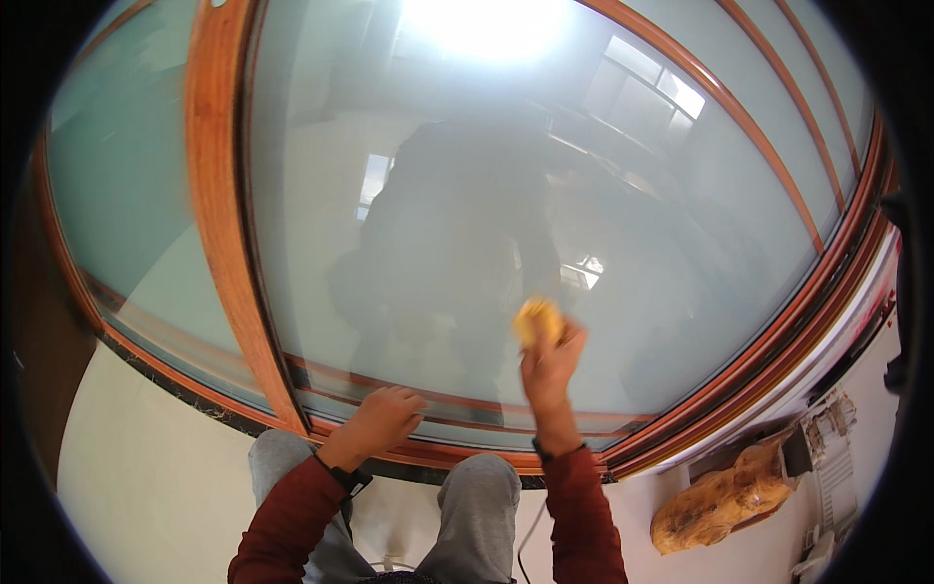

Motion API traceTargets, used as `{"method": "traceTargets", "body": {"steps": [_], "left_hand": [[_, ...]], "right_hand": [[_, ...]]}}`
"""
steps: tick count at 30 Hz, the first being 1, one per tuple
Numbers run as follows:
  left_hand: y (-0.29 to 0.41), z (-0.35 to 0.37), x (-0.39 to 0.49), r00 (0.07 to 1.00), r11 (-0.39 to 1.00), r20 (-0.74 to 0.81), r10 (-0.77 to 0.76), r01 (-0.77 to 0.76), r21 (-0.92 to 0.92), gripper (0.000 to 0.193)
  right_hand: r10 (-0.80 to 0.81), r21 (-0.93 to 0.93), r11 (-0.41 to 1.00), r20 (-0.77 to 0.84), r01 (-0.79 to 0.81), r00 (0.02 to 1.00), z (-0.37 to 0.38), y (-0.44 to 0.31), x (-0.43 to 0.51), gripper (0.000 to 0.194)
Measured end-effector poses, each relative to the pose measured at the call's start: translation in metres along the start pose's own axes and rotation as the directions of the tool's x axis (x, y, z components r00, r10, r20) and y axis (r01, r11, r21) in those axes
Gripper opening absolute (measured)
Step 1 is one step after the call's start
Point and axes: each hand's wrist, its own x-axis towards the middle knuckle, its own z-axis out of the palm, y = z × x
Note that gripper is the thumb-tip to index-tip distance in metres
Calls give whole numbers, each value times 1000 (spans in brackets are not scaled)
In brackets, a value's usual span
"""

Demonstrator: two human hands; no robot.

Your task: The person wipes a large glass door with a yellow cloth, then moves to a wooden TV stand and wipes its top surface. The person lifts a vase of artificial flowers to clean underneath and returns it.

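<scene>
A large glass pane (438,277) in a brown frame fills the view in front of me, with reflections of windows and of my own outline on it. My right hand (553,365) grips a yellow sponge or folded cloth (538,321) at the glass, right of the middle; blur hides its exact kind. Lower left of it, my left hand (383,420) is near the frame's bottom rail, its fingers partly curled and no object visible in it. Whether the left fingers touch the glass I cannot tell.
A wooden upright (219,204) divides the panes on the left. My bent knees (478,485) are close to the bottom frame (438,454). On the pale floor at the lower right lies a carved or natural wooden piece (722,500). A thin dark cable (527,540) runs beside my right knee.
</scene>
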Motion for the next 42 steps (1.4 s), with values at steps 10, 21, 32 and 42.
{"method": "traceTargets", "body": {"steps": [10,21,32,42], "left_hand": [[-12,-15,-13,998,998,19,-53,53,34,18],[-24,-34,-27,997,997,-29,-67,68,29,18],[-24,-37,-32,996,997,-48,-78,79,25,18],[-20,-45,-35,995,998,-82,-51,49,-33,17]], "right_hand": [[-254,-3,962,357,273,899,-1,-10,-6,47],[-141,-64,988,-37,138,989,35,-78,89,58],[-516,158,848,464,506,720,56,-91,46,50],[-474,150,880,222,450,852,107,-121,33,55]]}}
